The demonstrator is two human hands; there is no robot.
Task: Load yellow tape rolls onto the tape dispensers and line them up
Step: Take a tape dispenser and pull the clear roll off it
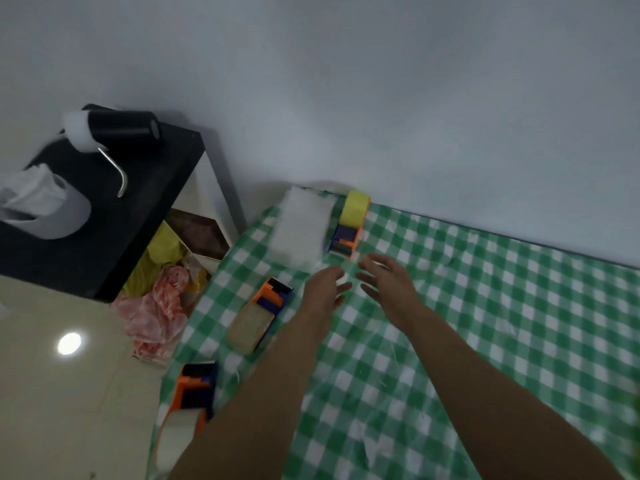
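Three orange-and-blue tape dispensers lie along the left edge of the green checked table (pixel 502 306). The far dispenser (pixel 348 233) carries a yellow tape roll (pixel 355 204) and stands near the wall. The middle dispenser (pixel 258 317) holds a dull tan roll. The near dispenser (pixel 188 407) holds a pale whitish roll, partly hidden by my left forearm. My left hand (pixel 325 285) and my right hand (pixel 386 280) hover side by side just short of the far dispenser, fingers spread, nothing in either.
A white foam block (pixel 303 225) lies left of the far dispenser. Beside the table stands a black side table (pixel 104 209) with a tissue holder and a black-and-white pump. Yellow and pink bags (pixel 156 289) are heaped on the floor between them.
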